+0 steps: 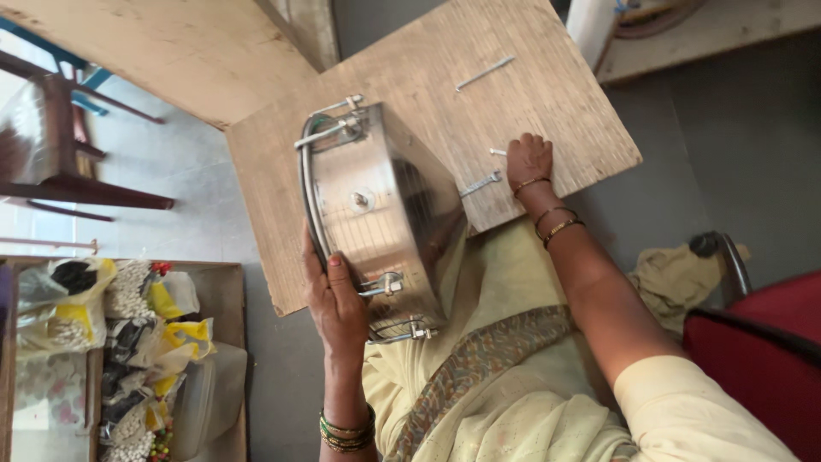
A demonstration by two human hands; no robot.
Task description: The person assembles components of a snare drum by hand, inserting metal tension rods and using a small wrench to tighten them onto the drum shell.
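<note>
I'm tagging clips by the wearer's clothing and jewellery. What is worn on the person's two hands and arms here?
The left hand has a red-painted thumbnail and a stack of green and gold bangles at the wrist. The right hand has three thin gold-coloured bangles spread along the wrist. The right arm has a short pale yellow sleeve; both forearms are bare.

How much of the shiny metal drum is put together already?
Several bolts already sit in brackets around the metal drum. The left hand holds its rim steady on the wooden board, and the right hand closes on a loose bolt. Two more loose ones wait: a short bolt and a long rod.
</note>
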